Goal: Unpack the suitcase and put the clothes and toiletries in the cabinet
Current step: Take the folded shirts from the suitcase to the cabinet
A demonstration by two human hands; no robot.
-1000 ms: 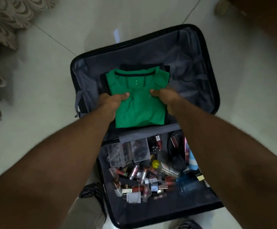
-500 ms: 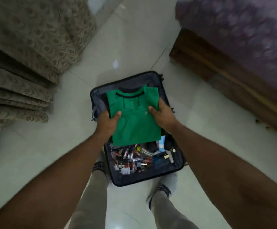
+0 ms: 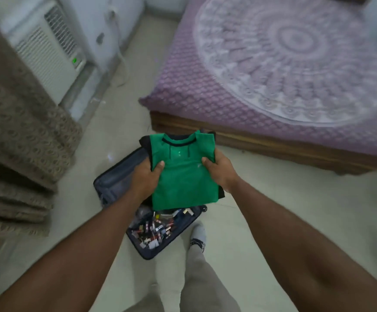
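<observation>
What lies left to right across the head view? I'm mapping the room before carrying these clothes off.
Patterned curtain → air conditioner → left hand → green shirt → right hand → bed.

A pale tiled floor [image 3: 273, 210] runs between a bed [image 3: 273, 140] with purple mandala cover at upper right and a white air cooler [image 3: 45, 50] beside brown patterned curtains [image 3: 20, 140] at left.

left hand [image 3: 145, 176]: grip closed, thumb on top | right hand [image 3: 220, 171]: same
</observation>
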